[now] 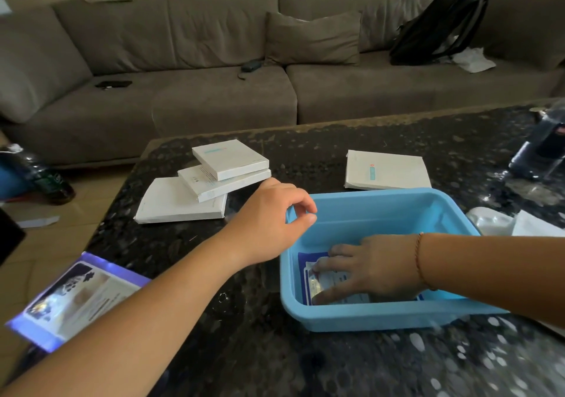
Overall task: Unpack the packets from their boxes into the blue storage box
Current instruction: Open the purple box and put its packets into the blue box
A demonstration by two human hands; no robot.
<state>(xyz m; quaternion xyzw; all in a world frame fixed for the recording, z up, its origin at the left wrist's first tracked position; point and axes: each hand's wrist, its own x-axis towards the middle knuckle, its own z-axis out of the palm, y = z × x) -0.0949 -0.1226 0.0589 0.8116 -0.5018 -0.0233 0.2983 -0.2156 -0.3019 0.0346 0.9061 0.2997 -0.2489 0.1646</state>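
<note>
Grey sectional sofa (214, 69) across the background, bearing a matching cushion (312, 38), a black backpack (440, 23) leaned against its backrest at right, crumpled white paper (472, 60) beside the backpack, and two small dark items on the seat, too small to identify. Dark speckled stone tabletop (275, 350) in the foreground. Blue storage box (382, 317), rectangular plastic, open-topped, on the tabletop right of centre; inside, on its floor, a few flat packets (333, 283) with dark blue borders and white faces, stacked. Left of the box, a stack of three white boxes (201, 188), fanned and overlapping, the uppermost smallest and tilted. Beyond the box's far rim, a single flat white box (386, 170) with a light blue mark. Purple-edged printed leaflet (76, 298) at the tabletop's near left corner, blurred. Dark plastic bottle (541, 148) lying at the tabletop's far right; another dark bottle (52, 179) on the floor at left. Right hand (376, 268) down inside the blue storage box, palm down, fingers spread flat on the top packet, a thin bracelet (419, 262) at the wrist. Left hand (275, 222) above the box's near-left corner, fingers loosely curled with thumb and forefinger close together, holding nothing.
</note>
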